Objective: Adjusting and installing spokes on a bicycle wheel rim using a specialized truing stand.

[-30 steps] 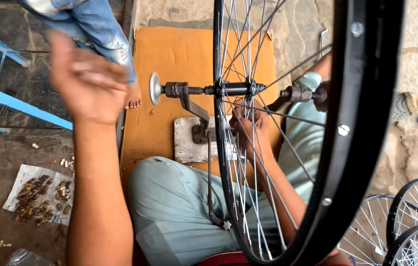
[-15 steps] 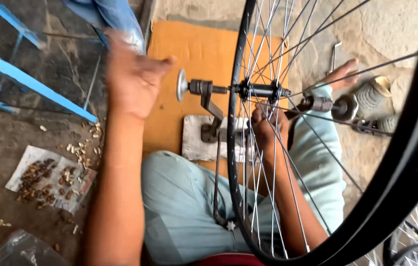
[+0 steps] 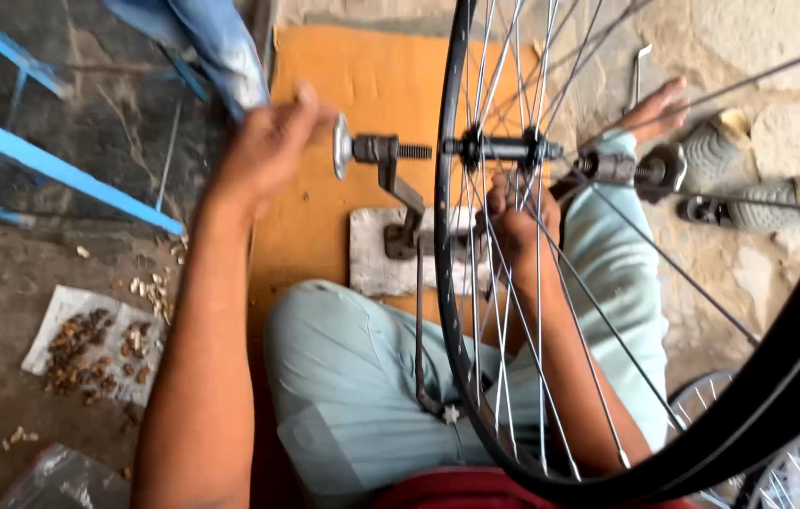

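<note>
Sitting on the ground with legs out, the person has a bicycle wheel (image 3: 461,311) mounted upright in a metal truing stand (image 3: 398,203) whose base block rests on an orange board (image 3: 371,85) laid on the stone floor, near the board's near edge and between the knees. Left hand (image 3: 268,151) is raised just beside the round knob (image 3: 341,146) at the stand's left end, fingers loosely curled and close together, empty as far as I can see, near the knob but can't tell if touching. Right hand (image 3: 513,221) is reached in among the spokes (image 3: 536,311) just below the hub (image 3: 503,149), fingers closed on a spoke or something small there; exact grip hidden by wires. Wheel looks light but stiff at the dark rim (image 3: 777,396); spokes are thin, springy, easy to bend sideways, so a hold at rim or hub axle seems safer than on the wires. Steel surfaces probably smooth, somewhat slippery. A second person's jeans leg (image 3: 221,47) stands at the board's far left corner. Paper with scattered nut shells (image 3: 89,344) lies on the floor left, a blue metal frame (image 3: 60,165) beyond it, more wheels (image 3: 796,471) at lower right.
</note>
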